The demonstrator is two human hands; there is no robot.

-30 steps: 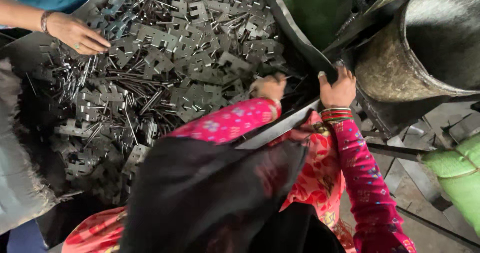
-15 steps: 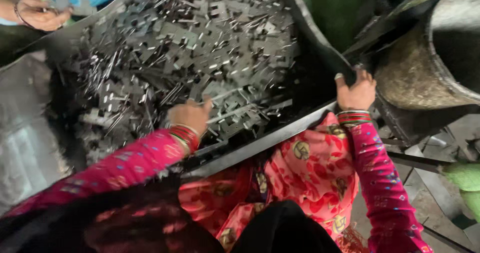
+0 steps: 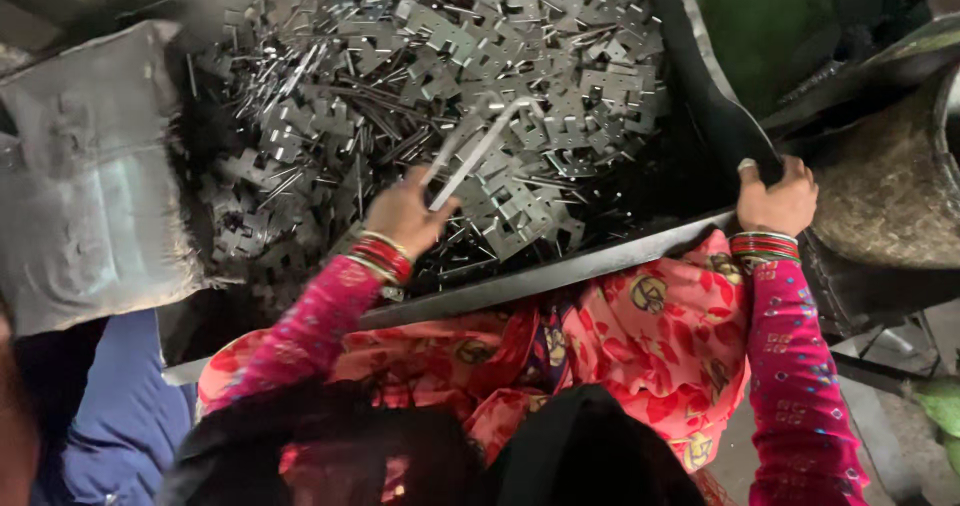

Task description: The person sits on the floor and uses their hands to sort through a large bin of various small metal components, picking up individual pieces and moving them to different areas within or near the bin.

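A big dark metal tray (image 3: 560,271) holds a heap of small grey stamped metal plates (image 3: 520,76) and thin strips. My left hand (image 3: 402,211), in a pink sleeve with bangles, is closed on a few long thin metal strips (image 3: 475,151) lifted above the heap. At the tray's right corner, my right hand (image 3: 775,201) grips the dark rim. Pink and red patterned cloth covers my lap below the tray.
A dented grey metal sheet or container (image 3: 85,181) leans at the left. A large round rusty drum (image 3: 890,186) stands at the right, green material (image 3: 800,16) behind it. Blue cloth (image 3: 110,406) lies at lower left.
My left hand reached left into the heap, then closed on strips and raised them. The other person's hand at top left is out of view. My right hand stayed on the rim.
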